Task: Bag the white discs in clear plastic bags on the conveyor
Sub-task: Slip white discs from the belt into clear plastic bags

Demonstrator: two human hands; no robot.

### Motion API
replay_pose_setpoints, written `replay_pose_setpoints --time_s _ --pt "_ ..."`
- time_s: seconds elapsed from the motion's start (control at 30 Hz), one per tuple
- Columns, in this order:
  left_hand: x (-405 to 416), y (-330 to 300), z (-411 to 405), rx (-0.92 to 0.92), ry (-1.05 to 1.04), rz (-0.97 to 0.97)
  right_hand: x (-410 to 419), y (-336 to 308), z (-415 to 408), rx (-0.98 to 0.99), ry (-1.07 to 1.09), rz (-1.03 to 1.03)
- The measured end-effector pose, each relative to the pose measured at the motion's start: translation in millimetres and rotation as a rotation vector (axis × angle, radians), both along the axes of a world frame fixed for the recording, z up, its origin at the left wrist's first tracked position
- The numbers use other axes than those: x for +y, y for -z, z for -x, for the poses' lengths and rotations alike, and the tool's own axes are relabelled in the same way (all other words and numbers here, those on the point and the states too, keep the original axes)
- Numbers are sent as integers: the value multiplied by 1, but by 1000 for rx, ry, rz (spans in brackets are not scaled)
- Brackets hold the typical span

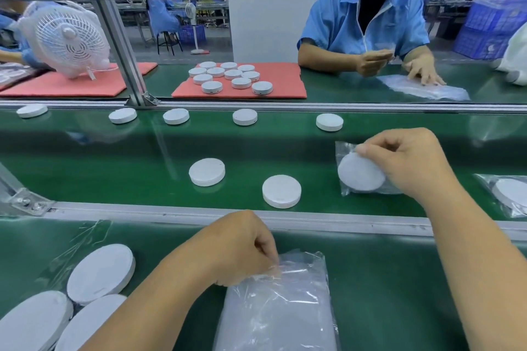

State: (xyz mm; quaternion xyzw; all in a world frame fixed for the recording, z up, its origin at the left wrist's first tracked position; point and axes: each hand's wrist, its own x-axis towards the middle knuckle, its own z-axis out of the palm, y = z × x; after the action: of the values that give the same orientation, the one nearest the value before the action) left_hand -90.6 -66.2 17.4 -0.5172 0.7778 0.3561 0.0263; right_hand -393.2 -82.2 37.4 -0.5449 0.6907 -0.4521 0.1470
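Observation:
My right hand [405, 162] reaches over the green conveyor [114, 168] and holds a bagged white disc [360, 172] by its edge, fingers curled on the clear bag. My left hand [245, 248] pinches the top corner of a stack of clear plastic bags [279, 308] lying on the near bench. Two bare discs [207, 171] [281, 191] lie mid-belt. Several more discs [244, 117] run along the belt's far edge. Three loose discs [101, 272] sit at my lower left. Another bagged disc [510, 194] lies at the right edge.
A metal rail [342, 222] divides my bench from the belt. Across the belt, a person in a blue coat [368, 25] handles bags beside a red mat [285, 80] holding several discs. A white fan [67, 37] stands at the far left. Blue crates [490, 28] are at the far right.

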Motion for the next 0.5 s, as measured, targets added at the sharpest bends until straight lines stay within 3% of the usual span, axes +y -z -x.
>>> replay_pose_setpoints --time_s 0.17,0.3,0.4,0.5 --pt "-5 -4 -8 141 -34 -55 1 1 15 -104 64 135" --pt "-7 -4 -11 257 -103 -48 3 22 41 -90 283 1" --pt "-12 2 -10 431 -214 -5 3 36 42 235 440 -199" --pt "-18 6 -8 521 -381 90 -4 33 -3 493 314 -98"
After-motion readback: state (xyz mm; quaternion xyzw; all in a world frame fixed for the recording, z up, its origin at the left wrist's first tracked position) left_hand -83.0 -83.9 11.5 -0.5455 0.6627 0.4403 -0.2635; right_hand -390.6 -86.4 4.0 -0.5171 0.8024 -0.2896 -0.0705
